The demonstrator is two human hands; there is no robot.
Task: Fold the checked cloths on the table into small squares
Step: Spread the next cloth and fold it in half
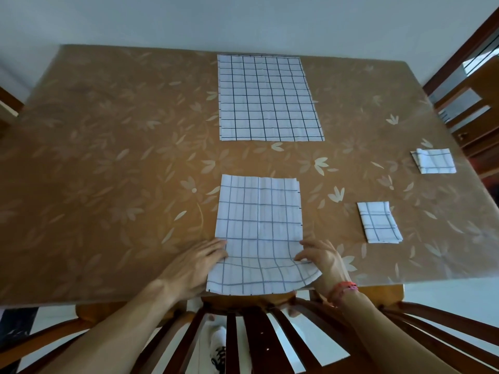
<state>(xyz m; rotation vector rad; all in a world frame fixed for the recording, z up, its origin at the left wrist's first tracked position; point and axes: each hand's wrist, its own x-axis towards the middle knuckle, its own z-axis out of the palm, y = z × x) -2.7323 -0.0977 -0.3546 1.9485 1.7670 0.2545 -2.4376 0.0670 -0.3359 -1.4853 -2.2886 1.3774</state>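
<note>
A white cloth with blue checks (259, 228) lies at the near edge of the table, its near part lifted off the surface. My left hand (197, 265) holds its left edge, fingers under the cloth. My right hand (321, 259) pinches the right edge, where the near corner curls up. A larger checked cloth (267, 99) lies flat at the far middle. Two small folded checked squares sit on the right, one near (379, 222) and one farther (434, 161).
The table (108, 157) wears an orange-brown cover with a pale flower print. A dark wooden chair back (256, 333) stands between me and the near table edge. Wooden furniture (469, 103) stands at the far right.
</note>
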